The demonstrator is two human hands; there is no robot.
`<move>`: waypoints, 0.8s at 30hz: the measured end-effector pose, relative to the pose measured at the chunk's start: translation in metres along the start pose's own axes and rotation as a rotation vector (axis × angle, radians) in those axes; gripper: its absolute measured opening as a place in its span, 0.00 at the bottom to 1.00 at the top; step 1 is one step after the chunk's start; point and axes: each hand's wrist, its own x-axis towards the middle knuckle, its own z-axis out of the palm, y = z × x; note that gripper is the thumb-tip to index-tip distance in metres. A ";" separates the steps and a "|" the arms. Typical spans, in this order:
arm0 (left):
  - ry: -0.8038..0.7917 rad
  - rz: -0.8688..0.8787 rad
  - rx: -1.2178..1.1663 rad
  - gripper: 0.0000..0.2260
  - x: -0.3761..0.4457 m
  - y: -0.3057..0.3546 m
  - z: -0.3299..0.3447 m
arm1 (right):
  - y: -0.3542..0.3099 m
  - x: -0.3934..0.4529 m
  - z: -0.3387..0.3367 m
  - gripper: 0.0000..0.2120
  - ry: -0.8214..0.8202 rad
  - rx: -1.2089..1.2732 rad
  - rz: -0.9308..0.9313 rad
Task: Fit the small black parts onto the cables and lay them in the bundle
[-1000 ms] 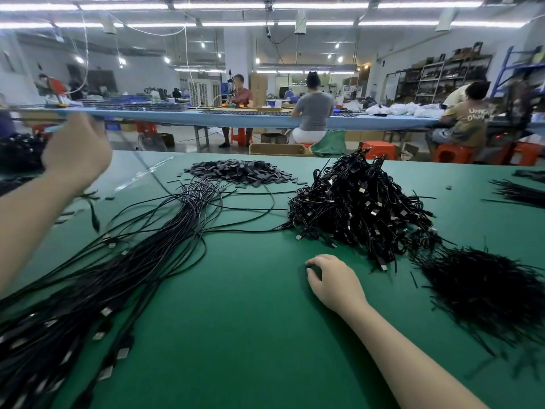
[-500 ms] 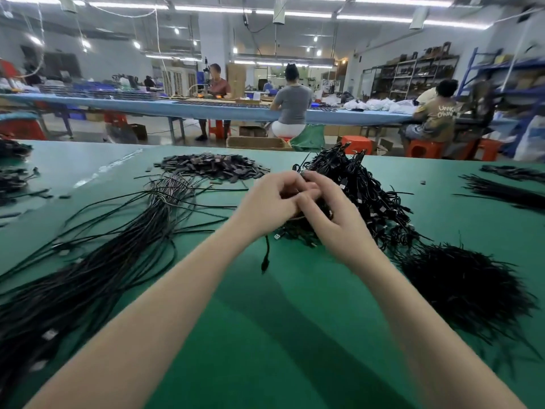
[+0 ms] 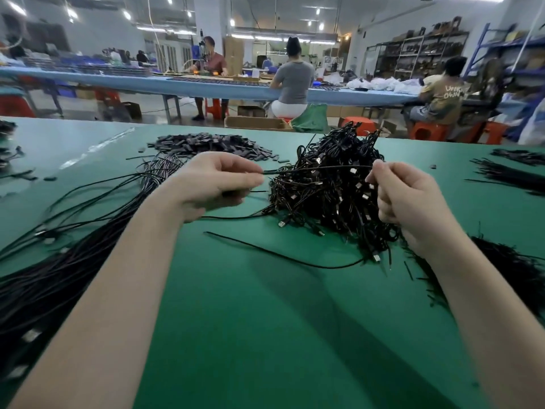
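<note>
Green-covered worktop (image 3: 265, 335) is carrying the whole job, and from its left edge a long bundle of finished cables (image 3: 59, 261) is fanning out toward the camera, too many to count. Beyond it, at the far side, a flat heap of small black parts (image 3: 212, 143) is lying well apart from both hands. One left hand (image 3: 212, 184) is pinching the end of a single cable (image 3: 318, 169) between thumb and fingers (image 3: 250, 180); whether a black part is already on that end cannot be told. Running almost level, left to right, the cable is stretching across the tangled pile of unfinished cables (image 3: 330, 202) to one right hand (image 3: 407, 196), whose curled fingers are gripping its other end. Judging by position, the left hand is nearer both the parts and the bundle.
</note>
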 end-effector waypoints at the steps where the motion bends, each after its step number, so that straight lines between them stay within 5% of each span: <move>1: 0.042 -0.025 -0.212 0.13 0.002 0.001 -0.002 | -0.001 -0.001 0.001 0.16 -0.054 0.069 0.026; 4: 0.122 -0.084 -0.728 0.08 0.004 0.000 -0.006 | -0.004 -0.006 0.006 0.15 -0.254 0.110 0.077; 8: 0.130 -0.142 -1.023 0.06 0.004 -0.001 -0.001 | -0.004 -0.015 0.018 0.13 -0.454 0.126 0.137; 15: 0.292 -0.114 -1.129 0.05 0.008 0.001 0.020 | 0.010 -0.021 0.032 0.11 -0.674 0.152 0.255; 19: 0.023 -0.136 -1.252 0.05 0.009 -0.001 0.022 | 0.017 -0.021 0.031 0.11 -0.776 0.077 0.284; 24: -0.172 -0.129 -1.117 0.09 0.005 0.006 0.015 | 0.025 -0.017 0.027 0.12 -0.808 0.065 0.302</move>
